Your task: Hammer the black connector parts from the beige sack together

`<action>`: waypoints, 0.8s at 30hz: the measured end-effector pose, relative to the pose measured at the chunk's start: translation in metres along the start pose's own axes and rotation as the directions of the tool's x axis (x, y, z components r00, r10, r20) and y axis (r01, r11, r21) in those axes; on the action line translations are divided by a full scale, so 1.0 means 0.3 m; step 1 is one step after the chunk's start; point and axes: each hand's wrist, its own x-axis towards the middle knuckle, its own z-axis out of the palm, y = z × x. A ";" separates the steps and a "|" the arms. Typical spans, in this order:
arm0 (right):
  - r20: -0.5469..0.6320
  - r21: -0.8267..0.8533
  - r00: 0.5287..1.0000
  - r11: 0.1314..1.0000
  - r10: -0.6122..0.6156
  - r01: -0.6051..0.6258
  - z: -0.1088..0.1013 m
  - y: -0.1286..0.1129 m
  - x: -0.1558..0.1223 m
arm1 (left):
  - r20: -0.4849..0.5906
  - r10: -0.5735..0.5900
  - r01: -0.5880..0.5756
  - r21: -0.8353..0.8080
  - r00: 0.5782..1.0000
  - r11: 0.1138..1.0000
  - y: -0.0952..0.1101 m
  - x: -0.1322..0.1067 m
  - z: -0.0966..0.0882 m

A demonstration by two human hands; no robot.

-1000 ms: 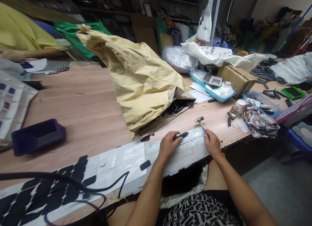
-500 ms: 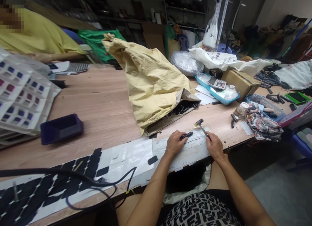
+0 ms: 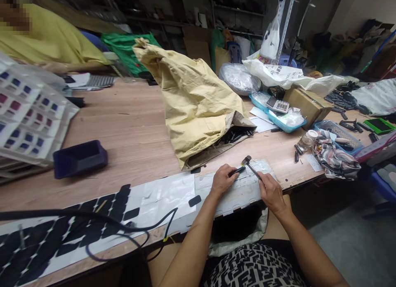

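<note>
My left hand (image 3: 222, 180) pinches a small black oblong part (image 3: 237, 170) and presses it onto a long white strip (image 3: 161, 196) that runs along the table's near edge. My right hand (image 3: 271, 192) grips the handle of a small hammer (image 3: 248, 163). The hammer head sits right at the tip of the black part. Several black pieces (image 3: 93, 225) are stuck on the strip to the left, and one lone black piece (image 3: 194, 201) lies beside my left wrist.
A big crumpled tan paper sack (image 3: 192, 101) with black parts spilling out lies behind my hands. A dark blue tray (image 3: 79, 158) and stacked blister sheets (image 3: 27, 118) sit left. A black cable (image 3: 93, 221) crosses the strip. Right: calculator (image 3: 277, 104), blue basket (image 3: 338, 134), patterned cloth (image 3: 335, 160).
The hammer head has swung down and left to the tip of the black part. My view has shifted, moving the scene slightly rightward in frame.
</note>
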 end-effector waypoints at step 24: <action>-0.044 0.299 0.959 0.920 0.279 -0.254 0.043 0.123 0.111 | -0.009 -0.019 0.019 -0.011 1.000 1.000 -0.001 0.001 0.002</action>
